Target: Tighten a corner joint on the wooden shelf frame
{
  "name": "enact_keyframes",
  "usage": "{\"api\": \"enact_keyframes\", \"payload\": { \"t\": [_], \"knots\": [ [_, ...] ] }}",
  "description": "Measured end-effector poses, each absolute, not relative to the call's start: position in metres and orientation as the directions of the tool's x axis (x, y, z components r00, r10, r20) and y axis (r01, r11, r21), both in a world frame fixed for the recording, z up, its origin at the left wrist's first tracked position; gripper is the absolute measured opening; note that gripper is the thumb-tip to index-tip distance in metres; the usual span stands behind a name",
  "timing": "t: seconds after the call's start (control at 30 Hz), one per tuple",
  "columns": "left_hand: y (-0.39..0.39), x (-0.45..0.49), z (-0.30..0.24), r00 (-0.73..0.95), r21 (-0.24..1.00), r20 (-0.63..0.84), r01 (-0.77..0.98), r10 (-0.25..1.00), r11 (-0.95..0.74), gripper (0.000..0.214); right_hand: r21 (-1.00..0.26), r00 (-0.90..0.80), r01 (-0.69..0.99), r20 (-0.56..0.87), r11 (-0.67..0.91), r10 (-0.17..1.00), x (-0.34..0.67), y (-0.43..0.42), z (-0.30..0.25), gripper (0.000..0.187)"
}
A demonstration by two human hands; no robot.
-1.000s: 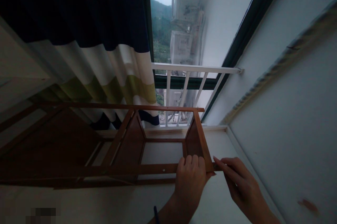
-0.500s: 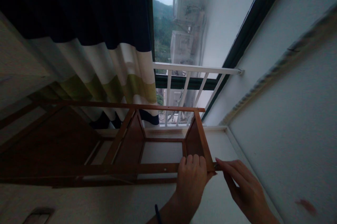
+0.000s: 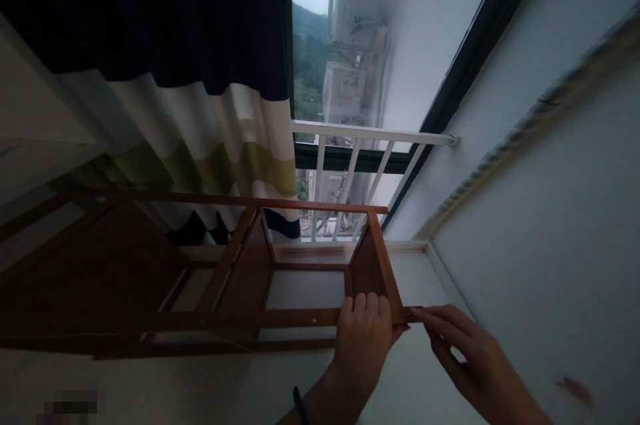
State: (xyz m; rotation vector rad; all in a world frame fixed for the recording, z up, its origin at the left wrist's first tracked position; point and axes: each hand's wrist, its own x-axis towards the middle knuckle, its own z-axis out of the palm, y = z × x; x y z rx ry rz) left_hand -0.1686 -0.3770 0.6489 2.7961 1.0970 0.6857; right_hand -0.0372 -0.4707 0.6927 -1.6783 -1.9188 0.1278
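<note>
The left hand (image 3: 363, 338) is closed over the near front rail of the wooden shelf frame (image 3: 225, 272), with the fingers curled over the top of the rail close to its right end post. The right hand (image 3: 467, 358) is just beside it, and its fingertips (image 3: 417, 314) are pinched at the small end piece that sticks out of the frame's right corner; something small may be between the fingers, but it is too dark and small to tell what. The frame lies on its side on the pale floor (image 3: 250, 392), in the corner between the window (image 3: 350, 78) and the white wall (image 3: 550, 212). Its long axis runs from left to right across the view, the right end points to the wall, and its open compartments face up and toward the person. I think the main risk is that the frame slides or rocks on the smooth floor if the right hand pushes at the corner while the left hand loosens, because only one hand steadies it. The right fingers are also tight between the frame end and the wall, so they could be squeezed if the frame shifts right. The striped curtain (image 3: 175, 78) hangs behind the frame, near its far rail, and the white window railing (image 3: 370, 134) stands behind its right end.
</note>
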Motion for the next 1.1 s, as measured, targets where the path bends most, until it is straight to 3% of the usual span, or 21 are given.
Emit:
{"api": "enact_keyframes", "payload": {
  "t": [0.2, 0.33, 0.47, 0.53, 0.8, 0.97, 1.1],
  "knots": [
    [-0.384, -0.180, 0.655, 0.594, 0.249, 0.523, 0.580, 0.612, -0.775, 0.050, -0.687, 0.102, 0.726, 0.161, 0.037, 0.982, -0.033, -0.466, 0.698, 0.020],
    [-0.398, -0.192, 0.657, 0.511, 0.383, 0.662, 0.400, 0.549, -0.833, 0.026, -0.821, 0.231, 0.544, -0.052, -0.173, 0.972, -0.033, -0.459, 0.701, 0.019],
    [-0.414, -0.184, 0.645, 0.484, 0.471, 0.691, 0.261, 0.537, -0.842, 0.060, -0.850, 0.285, 0.398, -0.242, -0.345, 0.927, -0.034, -0.452, 0.701, 0.028],
    [-0.419, -0.177, 0.640, 0.460, 0.473, 0.708, 0.255, 0.536, -0.844, 0.065, -0.854, 0.288, 0.380, -0.254, -0.354, 0.923, -0.035, -0.450, 0.700, 0.030],
    [-0.415, -0.176, 0.648, 0.537, 0.357, 0.688, 0.335, 0.488, -0.872, 0.043, -0.885, 0.320, 0.290, -0.267, -0.363, 0.909, -0.038, -0.449, 0.697, 0.038],
    [-0.409, -0.187, 0.656, 0.573, 0.314, 0.665, 0.367, 0.479, -0.876, 0.030, -0.882, 0.306, 0.335, -0.231, -0.331, 0.924, -0.037, -0.449, 0.697, 0.036],
    [-0.396, -0.198, 0.669, 0.606, 0.300, 0.568, 0.478, 0.557, -0.825, 0.011, -0.838, 0.342, 0.426, -0.199, -0.340, 0.918, -0.038, -0.449, 0.696, 0.039]
  ]
}}
